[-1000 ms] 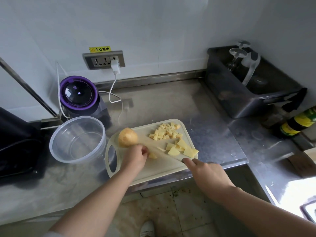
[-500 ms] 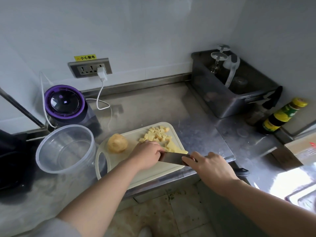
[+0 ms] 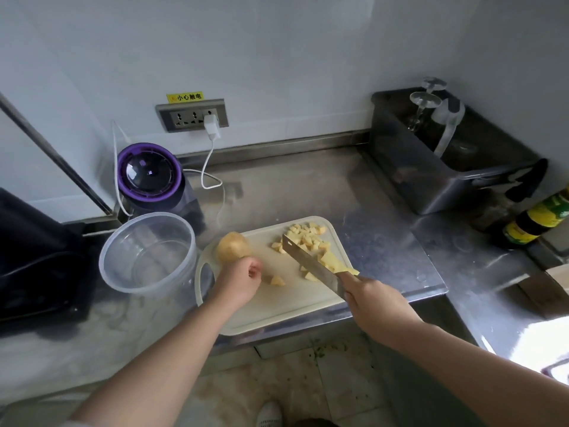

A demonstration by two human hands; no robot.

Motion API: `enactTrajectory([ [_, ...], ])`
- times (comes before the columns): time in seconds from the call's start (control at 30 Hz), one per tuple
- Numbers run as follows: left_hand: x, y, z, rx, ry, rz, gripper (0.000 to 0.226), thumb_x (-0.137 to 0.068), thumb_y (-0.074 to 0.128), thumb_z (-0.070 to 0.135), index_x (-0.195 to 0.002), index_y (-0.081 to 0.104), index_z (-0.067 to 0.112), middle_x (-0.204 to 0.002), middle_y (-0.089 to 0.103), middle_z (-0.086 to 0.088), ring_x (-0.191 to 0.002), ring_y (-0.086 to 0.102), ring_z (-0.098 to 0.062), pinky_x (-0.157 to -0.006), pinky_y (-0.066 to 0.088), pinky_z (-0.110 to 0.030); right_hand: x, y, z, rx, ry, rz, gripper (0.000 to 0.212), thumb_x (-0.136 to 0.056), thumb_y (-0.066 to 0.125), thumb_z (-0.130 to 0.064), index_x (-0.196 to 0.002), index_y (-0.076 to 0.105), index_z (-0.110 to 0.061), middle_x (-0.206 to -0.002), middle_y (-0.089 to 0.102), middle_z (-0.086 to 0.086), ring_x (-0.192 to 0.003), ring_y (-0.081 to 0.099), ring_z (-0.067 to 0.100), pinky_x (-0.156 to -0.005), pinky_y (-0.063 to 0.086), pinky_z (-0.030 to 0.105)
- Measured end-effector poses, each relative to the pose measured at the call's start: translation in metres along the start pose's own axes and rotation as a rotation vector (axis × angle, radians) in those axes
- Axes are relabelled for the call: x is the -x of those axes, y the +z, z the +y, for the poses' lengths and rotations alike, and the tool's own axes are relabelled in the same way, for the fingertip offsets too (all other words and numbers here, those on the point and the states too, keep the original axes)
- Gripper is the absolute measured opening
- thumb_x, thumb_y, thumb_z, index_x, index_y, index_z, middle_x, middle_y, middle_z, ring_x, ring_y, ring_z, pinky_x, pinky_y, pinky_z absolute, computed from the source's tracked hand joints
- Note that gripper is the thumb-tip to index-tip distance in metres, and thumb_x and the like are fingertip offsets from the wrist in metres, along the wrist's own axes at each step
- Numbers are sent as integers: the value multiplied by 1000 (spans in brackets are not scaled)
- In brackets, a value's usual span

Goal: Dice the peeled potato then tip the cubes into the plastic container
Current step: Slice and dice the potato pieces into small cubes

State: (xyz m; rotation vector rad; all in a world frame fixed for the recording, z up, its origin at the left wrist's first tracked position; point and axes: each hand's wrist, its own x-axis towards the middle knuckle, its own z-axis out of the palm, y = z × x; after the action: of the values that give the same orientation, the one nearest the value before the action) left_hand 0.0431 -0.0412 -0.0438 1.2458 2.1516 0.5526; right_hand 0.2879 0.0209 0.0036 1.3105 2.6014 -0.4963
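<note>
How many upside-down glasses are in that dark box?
2. The near glass stands foot-up at the back of the dark box; the far glass is right behind it. Others may hide deeper inside.

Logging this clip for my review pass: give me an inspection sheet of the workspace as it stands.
surface: steel counter, cutting board at its front edge.
job's things: potato and potato cubes on board; plastic container beside it, no cubes inside.
clutter: purple-lidded appliance, metal bin holding glasses, bottle.
grips: left hand curled beside potato, holding nothing seen; right hand grips knife, blade among cubes.
cables: white cable from wall socket loops onto counter.
surroundings: white wall, tiled floor.
</note>
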Motion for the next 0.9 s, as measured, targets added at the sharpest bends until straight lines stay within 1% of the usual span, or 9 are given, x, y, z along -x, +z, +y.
enactTrajectory([
  [0.07, 2, 6, -3, -3, -19, -28, 19, -93, 59, 16, -110, 66, 12, -110, 66, 0, -105, 60, -16, -90, 46, -26, -2, 0, -11, 13, 2, -43, 39, -102, 38, -14, -138, 31, -28, -104, 63, 3, -81, 66, 21, -72, 59, 35],
  [0.13, 3, 14, -3, 17, -51, -17, 19, -91, 63, 22, -107, 67, 13, -106, 66, 4, -102, 60, -14, -87, 45, -25, -3, 1, -22, 38, -22, -86, 40, -101, 39, -13, -137, 28, -26, -108, 62, 5, -84, 67, 24, -74, 59, 39],
  [0.27, -1, 27, 0, 18, -102, 41, 13, -89, 65, 28, -94, 67, 16, -97, 67, 1, -94, 60, -16, -82, 44, -26, -2, 3, -35, 69, -61, -138, 44, -99, 41, -9, -138, 27, -25, -110, 61, 4, -86, 65, 24, -79, 57, 37],
  [0.37, -2, 34, 3, 61, -141, 48, 8, -88, 67, 24, -84, 62, 18, -90, 66, 0, -93, 61, -19, -82, 44, -27, -2, 6, -40, 88, -66, -142, 44, -98, 40, -6, -138, 29, -23, -98, 58, 1, -73, 56, 20, -69, 50, 31],
  [0.43, -2, 36, 4, 51, -146, 60, 7, -89, 65, 23, -89, 66, 17, -94, 67, -1, -94, 61, -20, -84, 45, -28, -2, 8, -41, 86, -67, -141, 44, -98, 40, -5, -137, 30, -23, -95, 59, 1, -70, 54, 18, -65, 48, 30],
  [0.5, -1, 36, 4, 40, -147, 78, 14, -90, 64, 24, -99, 68, 15, -99, 69, -3, -97, 61, -20, -88, 47, -31, -1, 10, -42, 98, -71, -145, 44, -96, 40, -3, -135, 32, -22, -90, 57, 0, -68, 53, 18, -62, 46, 30],
  [0.57, 0, 37, 3, 48, -145, 87, 17, -90, 64, 25, -103, 69, 14, -103, 69, -4, -99, 62, -21, -90, 48, -33, -1, 12, -42, 113, -71, -150, 44, -94, 40, -1, -133, 34, -21, -86, 54, 0, -66, 51, 20, -61, 41, 31],
  [0.8, -2, 40, 2, 71, -129, 113, 17, -91, 63, 21, -103, 70, 11, -104, 70, -6, -101, 62, -23, -93, 45, -33, 2, 14, -44, 148, -85, -151, 47, -92, 42, 2, -132, 31, -19, -90, 54, 0, -67, 50, 19, -57, 38, 30],
  [0.9, -2, 40, 3, 90, -131, 106, 16, -90, 64, 19, -103, 69, 10, -103, 70, -6, -101, 62, -22, -92, 45, -30, 3, 14, -44, 150, -95, -142, 49, -91, 42, 3, -133, 30, -19, -82, 46, -2, -64, 47, 18, -52, 35, 28],
])
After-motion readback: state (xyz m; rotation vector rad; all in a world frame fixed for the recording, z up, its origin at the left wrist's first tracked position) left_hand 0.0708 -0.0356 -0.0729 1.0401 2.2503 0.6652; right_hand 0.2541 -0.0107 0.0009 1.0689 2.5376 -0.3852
